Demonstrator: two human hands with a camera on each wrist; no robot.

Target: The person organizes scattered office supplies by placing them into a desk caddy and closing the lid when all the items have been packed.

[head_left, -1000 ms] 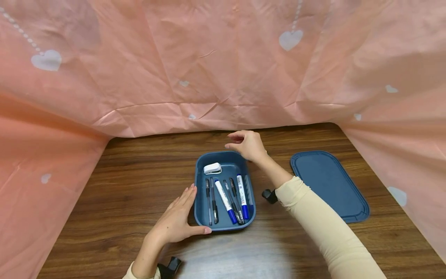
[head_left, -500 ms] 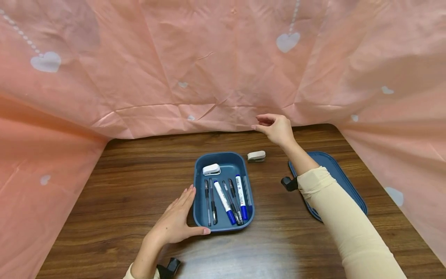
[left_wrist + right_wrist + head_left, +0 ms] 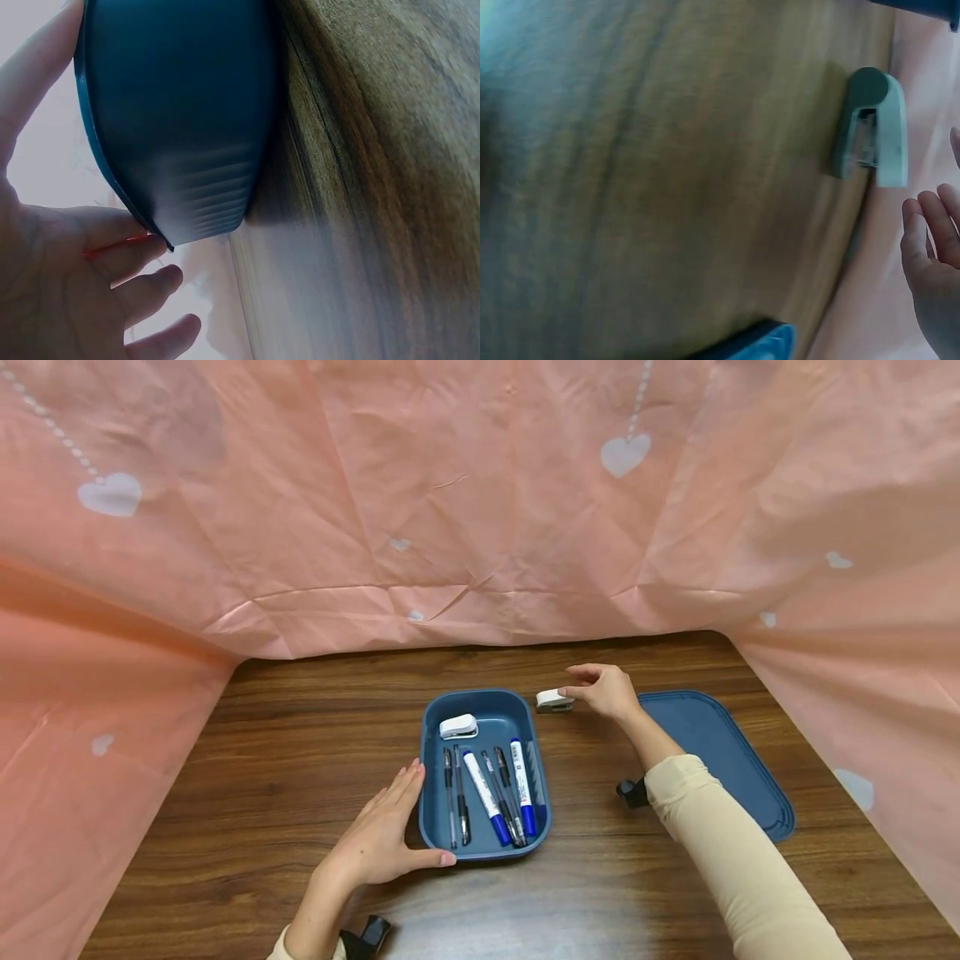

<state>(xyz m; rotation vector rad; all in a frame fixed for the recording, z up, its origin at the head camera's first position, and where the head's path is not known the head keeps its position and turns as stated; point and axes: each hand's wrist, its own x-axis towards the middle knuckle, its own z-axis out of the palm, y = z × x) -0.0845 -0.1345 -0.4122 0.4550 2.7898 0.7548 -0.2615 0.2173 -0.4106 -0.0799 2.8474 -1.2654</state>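
A blue plastic box (image 3: 495, 703) stands near the middle of the table. My left hand (image 3: 378, 837) rests along its left side and near corner with fingers extended; in the left wrist view, thumb and fingertips lie at the box's rim (image 3: 94, 142). Inside are a small white stapler (image 3: 458, 725), two blue-capped markers (image 3: 486, 795) and several black gel pens (image 3: 460, 802). Another small white stapler (image 3: 552, 698) sits on the table just right of the box. My right hand (image 3: 607, 692) hovers beside it, thumb and fingers parted; the right wrist view shows a gap between fingertips and stapler (image 3: 892, 142).
The blue lid (image 3: 712, 752) lies flat on the table (image 3: 315, 727) at the right, partly behind my right forearm. A pink curtain with white hearts (image 3: 450, 510) hangs along the back and both sides of the table.
My right hand moved from the box's far right corner out to the right and up, then came down to the stapler on the table. The left hand stayed at the box.
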